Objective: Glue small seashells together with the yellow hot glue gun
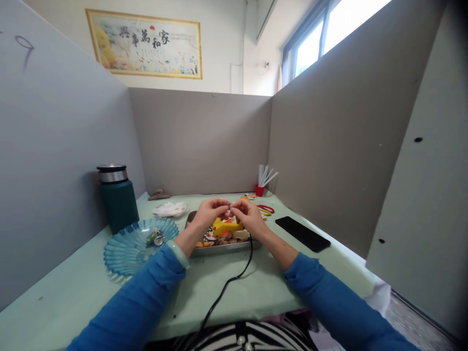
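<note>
Above a metal tray (pixel 204 251), my left hand (pixel 212 213) and my right hand (pixel 248 216) meet fingertip to fingertip. Both are closed in a pinch on a small silvery piece (pixel 229 206), too tiny to name and mostly covered by the fingers. Just below them a yellow glue gun (pixel 223 227) lies across the tray, its black cord (pixel 234 279) running down toward my lap. Many small white, orange and brown pieces (pixel 234 238) fill the tray around it.
Left of the tray sit a blue fluted glass dish (pixel 120 251) holding small trinkets and a dark green bottle (pixel 119 204). On the right are a black phone (pixel 302 234), red-and-yellow-handled scissors (pixel 266 210) and a red cup (pixel 259 190) of white sticks. Grey partitions (pixel 204 141) enclose the table.
</note>
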`<state>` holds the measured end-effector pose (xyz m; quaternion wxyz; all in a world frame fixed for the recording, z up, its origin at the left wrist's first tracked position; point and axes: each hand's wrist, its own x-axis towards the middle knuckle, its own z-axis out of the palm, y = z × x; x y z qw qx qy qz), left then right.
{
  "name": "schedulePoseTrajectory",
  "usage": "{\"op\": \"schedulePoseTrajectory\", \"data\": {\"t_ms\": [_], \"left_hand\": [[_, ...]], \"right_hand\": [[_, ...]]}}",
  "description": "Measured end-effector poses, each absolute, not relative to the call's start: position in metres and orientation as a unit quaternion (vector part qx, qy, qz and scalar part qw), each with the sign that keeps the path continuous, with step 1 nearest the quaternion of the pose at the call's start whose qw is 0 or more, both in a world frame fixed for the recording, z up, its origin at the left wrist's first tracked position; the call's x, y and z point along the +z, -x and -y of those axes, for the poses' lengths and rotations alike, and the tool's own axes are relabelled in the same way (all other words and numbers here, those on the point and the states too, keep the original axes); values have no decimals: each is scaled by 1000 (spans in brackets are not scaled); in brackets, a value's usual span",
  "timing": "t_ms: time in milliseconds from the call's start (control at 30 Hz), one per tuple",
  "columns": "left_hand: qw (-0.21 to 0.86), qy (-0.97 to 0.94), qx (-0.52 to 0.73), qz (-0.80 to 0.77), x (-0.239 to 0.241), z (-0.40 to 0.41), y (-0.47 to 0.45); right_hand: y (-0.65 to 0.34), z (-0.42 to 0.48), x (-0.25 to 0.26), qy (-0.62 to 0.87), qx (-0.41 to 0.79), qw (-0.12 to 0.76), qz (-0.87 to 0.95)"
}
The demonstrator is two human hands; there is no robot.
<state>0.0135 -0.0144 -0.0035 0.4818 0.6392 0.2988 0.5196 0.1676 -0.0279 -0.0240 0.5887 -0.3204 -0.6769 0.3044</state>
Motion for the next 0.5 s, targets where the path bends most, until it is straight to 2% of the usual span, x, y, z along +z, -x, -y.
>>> {"op": "schedulePoseTrajectory", "data": {"t_ms": [267, 500], "left_hand": [[456, -638, 526, -331, -1, 21, -18], [474, -638, 520, -312, -2, 21, -17]], "right_hand": [[-168, 26, -29, 350, 242, 592, 685], [-169, 25, -30, 364, 194, 592, 692]]}}
